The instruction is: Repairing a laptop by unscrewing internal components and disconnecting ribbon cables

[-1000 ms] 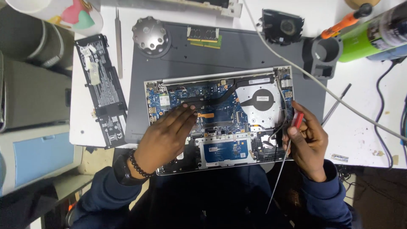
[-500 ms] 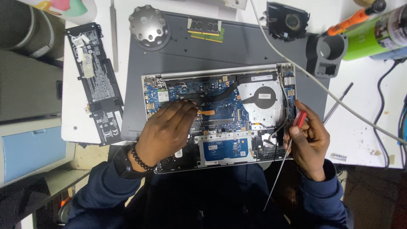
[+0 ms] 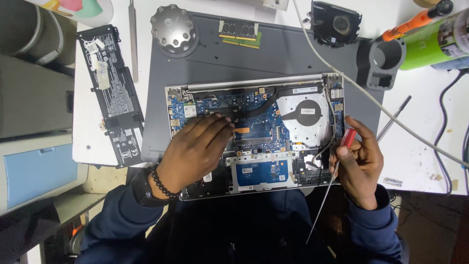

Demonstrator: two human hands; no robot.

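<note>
Opened laptop [image 3: 254, 142] lies on a grey mat [image 3: 293, 58], the left hand [image 3: 195, 151] resting flat and released on its blue board, the right hand [image 3: 359, 164] grasping a red-handled screwdriver [image 3: 348, 138] at its right edge.

The opened laptop [image 3: 254, 142] shows a blue circuit board with a silver fan cover and a black heat pipe, on a grey mat [image 3: 293, 58]. Right of the laptop, the screwdriver [image 3: 348, 138] handle is red. Left of it lies a black battery [image 3: 110, 93] on the white surface [image 3: 420, 146]. Above the laptop sits a green memory stick [image 3: 239, 35].
</note>
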